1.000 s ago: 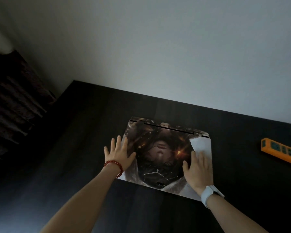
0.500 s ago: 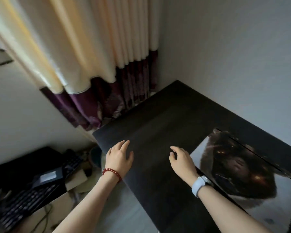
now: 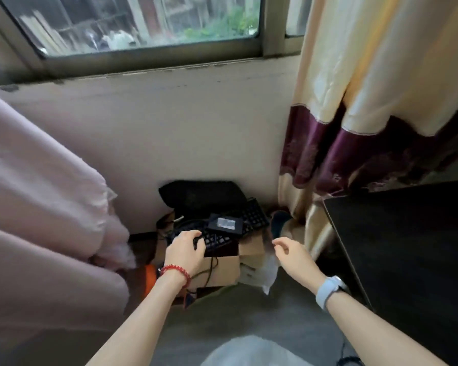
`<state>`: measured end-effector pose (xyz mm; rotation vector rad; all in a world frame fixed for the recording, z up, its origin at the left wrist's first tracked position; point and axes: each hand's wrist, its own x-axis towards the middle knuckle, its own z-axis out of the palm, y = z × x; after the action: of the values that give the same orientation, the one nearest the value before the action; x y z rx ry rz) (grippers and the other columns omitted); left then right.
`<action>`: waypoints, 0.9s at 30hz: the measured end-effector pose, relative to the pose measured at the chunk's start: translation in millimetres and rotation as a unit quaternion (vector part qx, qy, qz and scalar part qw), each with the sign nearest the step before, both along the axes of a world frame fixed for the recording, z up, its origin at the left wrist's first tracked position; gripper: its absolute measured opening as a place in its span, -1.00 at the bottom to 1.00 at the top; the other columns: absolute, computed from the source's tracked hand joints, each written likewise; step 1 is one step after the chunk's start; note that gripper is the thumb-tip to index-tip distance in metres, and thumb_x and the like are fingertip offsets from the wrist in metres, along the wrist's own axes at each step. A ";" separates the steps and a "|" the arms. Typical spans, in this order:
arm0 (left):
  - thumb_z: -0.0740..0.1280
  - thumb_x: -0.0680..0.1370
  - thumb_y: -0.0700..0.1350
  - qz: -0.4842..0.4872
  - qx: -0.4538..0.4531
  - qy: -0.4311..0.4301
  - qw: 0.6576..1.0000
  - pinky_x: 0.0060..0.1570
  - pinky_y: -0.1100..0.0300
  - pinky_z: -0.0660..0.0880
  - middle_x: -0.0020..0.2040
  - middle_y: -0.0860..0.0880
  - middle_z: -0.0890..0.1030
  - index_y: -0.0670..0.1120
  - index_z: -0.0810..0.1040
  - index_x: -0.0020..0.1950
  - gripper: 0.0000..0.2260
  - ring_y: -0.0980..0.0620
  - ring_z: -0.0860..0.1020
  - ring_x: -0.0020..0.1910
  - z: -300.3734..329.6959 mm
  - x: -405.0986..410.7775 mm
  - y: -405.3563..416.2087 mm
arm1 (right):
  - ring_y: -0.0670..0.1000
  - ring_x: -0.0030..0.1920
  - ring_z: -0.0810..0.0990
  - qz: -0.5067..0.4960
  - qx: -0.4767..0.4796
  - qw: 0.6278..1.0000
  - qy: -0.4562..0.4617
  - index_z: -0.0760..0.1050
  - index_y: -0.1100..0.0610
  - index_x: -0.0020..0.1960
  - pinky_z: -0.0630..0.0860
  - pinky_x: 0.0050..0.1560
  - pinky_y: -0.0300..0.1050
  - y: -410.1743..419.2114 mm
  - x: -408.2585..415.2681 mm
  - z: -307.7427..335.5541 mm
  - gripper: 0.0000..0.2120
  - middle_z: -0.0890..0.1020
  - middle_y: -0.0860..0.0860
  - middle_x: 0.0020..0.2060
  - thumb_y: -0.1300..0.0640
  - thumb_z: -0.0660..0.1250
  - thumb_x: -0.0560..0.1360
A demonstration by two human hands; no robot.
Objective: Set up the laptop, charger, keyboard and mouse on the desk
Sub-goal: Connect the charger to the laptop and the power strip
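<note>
A black keyboard [image 3: 251, 217] lies slanted on top of a cardboard box [image 3: 222, 268] on the floor under the window. A black charger brick [image 3: 225, 223] with a silver label rests on the keyboard, its cables looping to the left. My left hand [image 3: 185, 250] is on the keyboard's near left end, thumb and fingers curled around it. My right hand [image 3: 291, 253] hovers to the right of the box, fingers relaxed and holding nothing. The dark desk [image 3: 407, 247] stands at the right. The laptop is out of view, and no mouse can be made out.
A black bag or pad [image 3: 201, 194] leans against the wall behind the keyboard. A cream and purple curtain [image 3: 354, 128] hangs between box and desk. Pink fabric [image 3: 37, 207] fills the left side. A white bag [image 3: 259, 270] lies beside the box.
My view swung left from the desk and laptop down to the box on the floor. Both hands left the desk; the left one now grips the keyboard's end.
</note>
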<state>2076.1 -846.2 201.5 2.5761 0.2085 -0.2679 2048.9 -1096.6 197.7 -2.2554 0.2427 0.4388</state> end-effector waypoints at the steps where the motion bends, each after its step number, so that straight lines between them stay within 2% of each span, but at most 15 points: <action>1: 0.20 0.55 -0.06 0.021 -0.001 0.010 1.000 0.23 0.06 0.40 0.24 -0.07 0.52 -0.07 0.49 0.25 -0.70 -0.05 0.48 0.21 -6.6 4.4 18.3 | 0.05 0.12 0.54 0.019 -0.004 1.000 0.007 0.48 0.09 0.24 0.46 0.12 -0.12 15.7 13.2 -4.9 -0.72 0.61 0.05 0.11 0.14 0.13 0.58; 3: 0.20 0.55 -0.05 0.044 -0.007 0.033 0.998 0.23 0.07 0.40 0.24 -0.07 0.52 -0.07 0.48 0.26 -0.70 -0.05 0.48 0.22 -19.3 8.8 38.8 | 0.02 0.11 0.54 0.047 -0.011 0.999 0.020 0.46 0.09 0.25 0.46 0.12 -0.14 35.3 31.7 -16.0 -0.72 0.59 0.03 0.13 0.14 0.14 0.58; 5: 0.20 0.56 -0.05 0.061 -0.019 0.068 0.996 0.22 0.09 0.41 0.25 -0.06 0.51 -0.06 0.46 0.27 -0.70 -0.03 0.47 0.23 -39.6 17.2 51.4 | 0.03 0.17 0.52 0.085 -0.038 0.995 0.034 0.43 0.05 0.28 0.45 0.19 -0.06 50.5 56.9 -39.8 -0.69 0.56 0.01 0.20 0.11 0.15 0.55; 8: 0.20 0.56 -0.06 0.086 -0.027 0.109 0.990 0.21 0.10 0.41 0.25 -0.06 0.50 -0.06 0.45 0.28 -0.70 -0.03 0.48 0.22 -84.4 40.3 58.8 | 0.05 0.30 0.40 0.168 -0.116 0.978 0.042 0.31 0.05 0.38 0.39 0.26 -0.03 66.8 109.3 -89.7 -0.60 0.46 0.02 0.30 0.08 0.15 0.55; 10: 0.20 0.56 -0.06 0.061 -0.014 0.112 0.992 0.22 0.08 0.40 0.27 -0.07 0.47 -0.06 0.42 0.30 -0.68 -0.03 0.44 0.25 -90.4 50.0 56.9 | 0.07 0.35 0.32 0.216 -0.181 0.959 0.020 0.19 0.08 0.45 0.37 0.27 -0.03 71.2 127.7 -93.0 -0.52 0.36 0.03 0.36 0.05 0.15 0.56; 14: 0.19 0.57 -0.05 0.077 0.016 0.123 0.989 0.28 0.03 0.34 0.39 -0.07 0.30 -0.05 0.26 0.41 -0.59 -0.07 0.28 0.37 -163.3 109.6 63.7 | 0.12 0.44 0.18 0.318 -0.265 0.910 -0.017 -0.04 0.12 0.52 0.25 0.38 0.01 106.3 207.2 -170.9 -0.27 0.19 0.10 0.46 -0.09 0.24 0.51; 17: 0.20 0.56 -0.02 0.083 0.070 0.161 0.981 0.37 -0.02 0.23 0.51 -0.07 0.06 -0.01 0.07 0.49 -0.46 -0.10 0.02 0.48 -214.2 136.6 64.9 | 0.15 0.49 0.05 0.383 -0.297 0.874 -0.028 -0.21 0.12 0.52 0.09 0.46 0.08 137.3 241.0 -229.8 -0.08 0.07 0.14 0.50 -0.18 0.30 0.45; 20: 0.23 0.55 -0.01 0.096 0.095 0.187 0.973 0.41 -0.05 0.12 0.53 -0.07 -0.08 0.02 -0.04 0.50 -0.38 -0.10 -0.12 0.50 -246.4 148.9 66.4 | 0.21 0.47 0.08 0.423 -0.339 0.840 -0.026 -0.31 0.08 0.50 0.04 0.45 0.17 156.2 248.3 -274.4 0.01 0.07 0.18 0.48 -0.19 0.34 0.41; 23: 0.24 0.54 -0.02 0.117 0.085 0.196 0.970 0.42 -0.05 0.07 0.53 -0.08 -0.10 0.01 -0.06 0.50 -0.36 -0.10 -0.14 0.50 -260.6 148.0 66.4 | 0.27 0.31 0.33 0.426 -0.367 0.826 -0.047 -0.18 0.05 0.52 0.21 0.36 0.22 158.6 247.1 -296.3 0.00 0.29 0.26 0.35 -0.06 0.44 0.35; 25: 0.26 0.53 -0.03 0.124 0.076 0.188 0.971 0.42 -0.05 0.08 0.53 -0.08 -0.08 0.00 -0.05 0.50 -0.35 -0.09 -0.13 0.50 -262.7 144.5 67.5 | 0.27 0.14 0.47 0.439 -0.369 0.817 -0.058 0.00 0.06 0.52 0.41 0.20 0.18 156.8 248.7 -299.0 -0.01 0.44 0.27 0.23 -0.02 0.50 0.27; 27: 0.27 0.52 -0.03 0.127 0.070 0.180 0.973 0.42 -0.07 0.09 0.53 -0.09 -0.07 0.01 -0.04 0.50 -0.33 -0.09 -0.12 0.50 -259.9 140.7 67.1 | 0.27 0.01 0.54 0.450 -0.363 0.814 -0.062 0.17 0.08 0.48 0.51 0.01 0.14 154.1 249.6 -293.8 0.00 0.52 0.27 0.13 -0.03 0.56 0.15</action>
<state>2216.8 -779.1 -58.4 2.5820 0.7052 -0.6418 2298.6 -942.5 -96.1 -3.0467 -0.9373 0.7652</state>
